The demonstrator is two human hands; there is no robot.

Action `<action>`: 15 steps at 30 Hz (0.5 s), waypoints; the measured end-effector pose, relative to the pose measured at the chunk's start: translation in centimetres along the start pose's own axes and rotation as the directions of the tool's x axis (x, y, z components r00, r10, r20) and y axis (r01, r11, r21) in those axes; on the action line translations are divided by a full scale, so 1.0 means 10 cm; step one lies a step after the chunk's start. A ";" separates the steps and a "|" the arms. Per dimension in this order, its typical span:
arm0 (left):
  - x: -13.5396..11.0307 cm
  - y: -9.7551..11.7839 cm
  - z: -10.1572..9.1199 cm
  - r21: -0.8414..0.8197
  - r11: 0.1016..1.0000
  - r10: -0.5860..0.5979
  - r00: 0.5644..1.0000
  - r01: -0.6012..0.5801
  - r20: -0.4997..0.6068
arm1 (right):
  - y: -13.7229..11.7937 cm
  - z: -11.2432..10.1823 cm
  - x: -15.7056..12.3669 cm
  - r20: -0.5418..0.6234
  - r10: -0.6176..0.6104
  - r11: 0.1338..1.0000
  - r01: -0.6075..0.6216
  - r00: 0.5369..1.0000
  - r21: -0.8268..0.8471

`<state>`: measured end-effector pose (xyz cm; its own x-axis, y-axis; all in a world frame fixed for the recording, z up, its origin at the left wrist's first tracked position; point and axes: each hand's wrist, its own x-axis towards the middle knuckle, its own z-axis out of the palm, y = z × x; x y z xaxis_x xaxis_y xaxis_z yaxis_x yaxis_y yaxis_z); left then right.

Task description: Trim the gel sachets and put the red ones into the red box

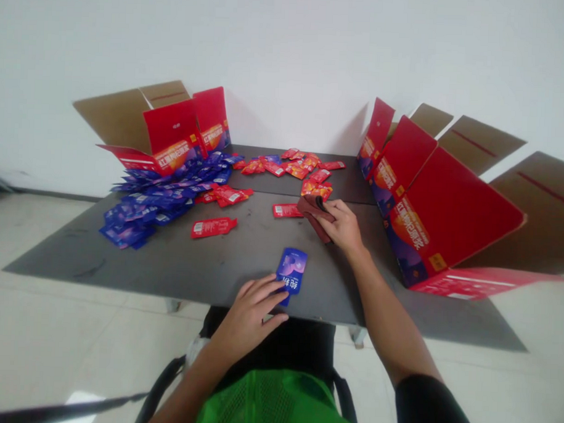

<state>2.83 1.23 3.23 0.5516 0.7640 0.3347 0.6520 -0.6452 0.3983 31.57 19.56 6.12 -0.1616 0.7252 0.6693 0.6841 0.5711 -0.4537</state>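
My left hand (245, 315) lies near the table's front edge, its fingertips over the lower left edge of a blue sachet (291, 276). The sachet sits tilted on the dark grey table (169, 266), with white characters on its face. Farther up, my right hand (341, 226) grips a folded reddish-brown cloth (315, 216) against the tabletop. A red sachet (287, 210) lies just left of that cloth.
A heap of blue sachets (157, 201) spreads across the table's left side, and loose red sachets (288, 166) lie at the back. Opened red cardboard cartons stand at the left (173, 133) and right (449, 205). A white wall rises behind.
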 end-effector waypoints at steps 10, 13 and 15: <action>-0.14 -0.04 0.30 -0.012 0.994 0.111 0.986 -0.113 -0.127 | -0.93 0.09 -0.40 0.383 -0.351 0.929 0.370 0.855 0.025; -0.12 -0.04 0.29 -0.003 0.993 0.117 0.982 -0.118 -0.147 | -0.96 0.26 -0.58 0.471 -0.387 0.909 0.414 0.792 0.051; -0.11 -0.02 0.28 -0.003 0.993 0.120 0.982 -0.122 -0.143 | -0.80 0.33 -0.54 0.450 -0.307 0.937 0.350 0.839 -0.014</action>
<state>3.53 0.57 0.40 0.5460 0.6734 0.4984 0.5783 -0.7334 0.3573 24.64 12.40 4.19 -0.6654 0.6062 0.4356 0.5944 0.7833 -0.1821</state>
